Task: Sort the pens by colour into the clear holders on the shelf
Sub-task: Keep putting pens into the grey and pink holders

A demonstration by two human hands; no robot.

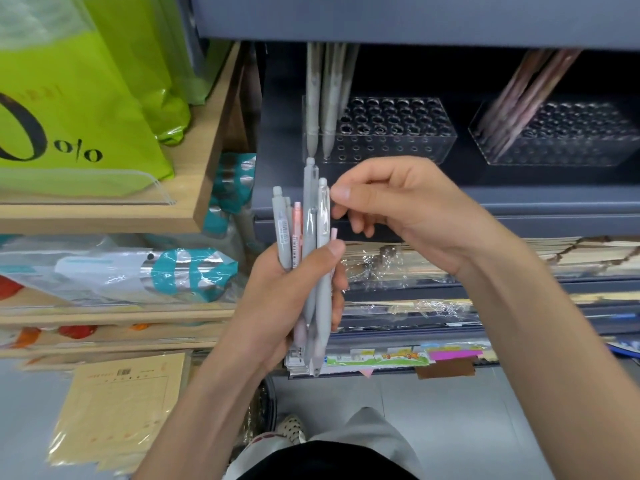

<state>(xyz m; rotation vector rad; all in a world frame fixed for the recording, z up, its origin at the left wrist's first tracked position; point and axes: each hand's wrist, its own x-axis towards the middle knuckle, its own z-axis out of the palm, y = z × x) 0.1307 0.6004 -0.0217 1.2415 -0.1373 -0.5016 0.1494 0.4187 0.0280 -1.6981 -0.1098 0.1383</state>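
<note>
Nearest the camera, the left hand (277, 299) is gripping a bundle of pens (311, 244) upright, fingers and thumb curling round the barrels. Its palm is hiding the middle of the bundle, so the number of pens is hard to make out. Most are showing grey, with a pink pen (297, 230) standing among them and another pink tip peeking out beside the thumb.

Just beyond, the right hand (398, 209) is hovering at the top of the rightmost grey pen (322, 209). Its thumb and curled fingers are lying just beside the clip, and I cannot tell whether they are pinching it or only touching it.

Farther back, on the dark shelf (450, 202), the left clear holder (398, 133) is carrying standing grey pens (313, 98) at its left end. The right clear holder (571, 143) is carrying pinkish pens (519, 98) that are leaning to the right and looking blurred. The board above is cutting off the tops of both groups, and the right holder is running out of the picture's edge
</note>
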